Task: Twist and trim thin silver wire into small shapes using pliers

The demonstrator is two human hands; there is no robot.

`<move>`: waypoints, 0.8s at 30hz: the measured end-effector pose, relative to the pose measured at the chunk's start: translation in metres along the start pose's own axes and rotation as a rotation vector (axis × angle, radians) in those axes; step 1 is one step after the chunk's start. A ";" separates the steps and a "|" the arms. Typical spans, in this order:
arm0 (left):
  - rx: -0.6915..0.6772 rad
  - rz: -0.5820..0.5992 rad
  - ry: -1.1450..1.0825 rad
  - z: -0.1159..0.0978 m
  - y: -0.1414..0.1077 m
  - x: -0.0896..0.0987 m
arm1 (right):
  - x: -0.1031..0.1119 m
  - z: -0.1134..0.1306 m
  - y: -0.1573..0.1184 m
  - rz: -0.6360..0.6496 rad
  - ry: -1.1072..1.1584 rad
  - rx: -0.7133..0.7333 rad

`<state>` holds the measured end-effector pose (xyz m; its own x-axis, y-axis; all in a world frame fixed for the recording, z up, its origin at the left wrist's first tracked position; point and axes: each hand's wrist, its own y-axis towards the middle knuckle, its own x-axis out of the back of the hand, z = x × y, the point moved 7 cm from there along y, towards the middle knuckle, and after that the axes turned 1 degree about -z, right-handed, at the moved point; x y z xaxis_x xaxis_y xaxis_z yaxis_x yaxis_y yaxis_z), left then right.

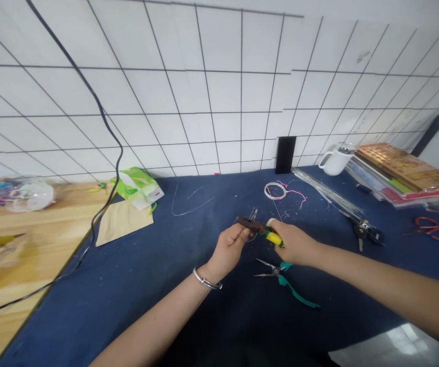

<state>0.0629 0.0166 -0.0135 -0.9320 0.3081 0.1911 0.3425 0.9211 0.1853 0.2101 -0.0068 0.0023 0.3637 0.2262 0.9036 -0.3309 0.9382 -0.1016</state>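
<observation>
My right hand [289, 241] is wrapped round the yellow and green handles of a pair of pliers [275, 238]. The dark jaws of the pliers point left and meet the fingertips of my left hand [231, 248]. That hand is pinched on a thin wire [253, 237], part of which curves out below the jaws. Whether the jaws are closed on the wire is too small to tell. Just below my right hand, teal-handled needle-nose pliers [276, 272] lie on the dark blue cloth [189, 244] with their jaws apart.
Behind my hands lies a white ring [275, 191] with pink thread. To the right are a wire bundle [328, 193], keys [361, 232], red scissors [433, 229], a white mug [336, 160] and stacked books [399, 171]. A black cable [105, 117] hangs at the left, near a green packet [139, 186].
</observation>
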 end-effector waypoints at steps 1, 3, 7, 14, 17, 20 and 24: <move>0.019 -0.014 -0.009 0.002 0.001 0.000 | 0.000 -0.002 0.002 -0.008 -0.020 0.005; 0.071 -0.027 -0.042 0.007 0.002 -0.001 | -0.002 -0.006 0.007 0.010 -0.018 0.007; 0.171 -0.016 -0.139 0.013 0.004 -0.003 | -0.010 -0.013 0.010 0.084 0.078 -0.021; 0.336 0.042 -0.270 0.017 0.003 -0.010 | -0.017 -0.022 0.016 0.091 0.225 -0.022; 0.384 0.048 -0.299 0.021 0.003 -0.011 | -0.022 -0.028 0.019 0.111 0.284 -0.048; 0.423 0.042 -0.307 0.024 0.004 -0.010 | -0.030 -0.034 0.021 0.173 0.383 -0.112; 0.460 0.043 -0.310 0.022 0.006 -0.011 | -0.035 -0.036 0.019 0.228 0.492 -0.161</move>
<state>0.0723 0.0243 -0.0358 -0.9334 0.3397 -0.1161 0.3588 0.8936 -0.2697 0.2226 0.0126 -0.0458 0.6746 0.4870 0.5547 -0.3258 0.8708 -0.3683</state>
